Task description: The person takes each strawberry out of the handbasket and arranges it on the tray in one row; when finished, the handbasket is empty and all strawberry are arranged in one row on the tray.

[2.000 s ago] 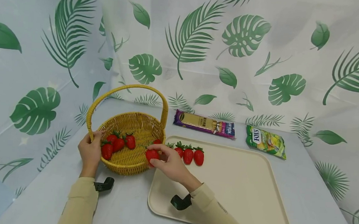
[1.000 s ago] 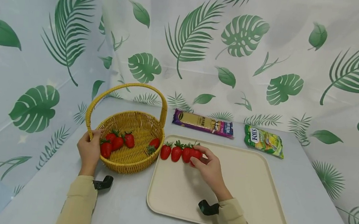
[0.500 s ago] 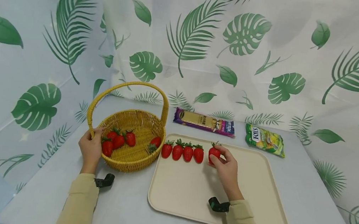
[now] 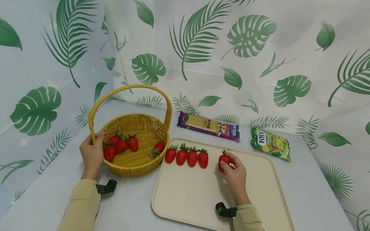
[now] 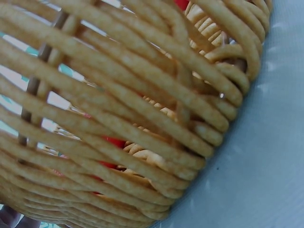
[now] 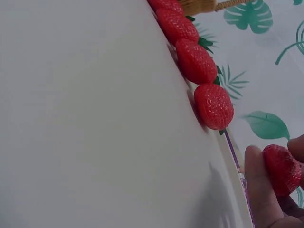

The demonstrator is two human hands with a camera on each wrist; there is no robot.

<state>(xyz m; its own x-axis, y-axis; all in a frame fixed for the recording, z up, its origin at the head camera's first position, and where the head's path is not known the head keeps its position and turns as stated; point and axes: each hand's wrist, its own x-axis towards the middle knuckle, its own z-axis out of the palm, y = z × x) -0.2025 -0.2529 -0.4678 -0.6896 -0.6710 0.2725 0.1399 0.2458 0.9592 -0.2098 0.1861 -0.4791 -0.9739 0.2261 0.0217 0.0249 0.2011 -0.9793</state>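
In the head view my left hand (image 4: 91,155) grips the yellow wicker basket (image 4: 133,172) at its left side, by the foot of the handle. Several red strawberries (image 4: 121,147) lie inside that basket on the left, and a single one (image 4: 159,147) rests against its right wall. My right hand (image 4: 236,177) pinches a strawberry (image 4: 223,163) between thumb and fingers, stem pointing away, over the back part of the beige tray (image 4: 191,196). A row of several strawberries (image 4: 192,158) lies along the tray's back left edge, left of the held one with a gap between.
Behind the tray lies a long purple and gold packet (image 4: 208,126). A green FOX'S bag (image 4: 271,144) sits right of it. The basket stands close against the tray's left edge. Leaf-printed cloth (image 4: 190,57) hangs at the back and sides of the table.
My right hand has carried the strawberry from the basket's right rim rightward over the tray, past the row's end, and barely moved in the last half second. My left hand has stayed on the basket.
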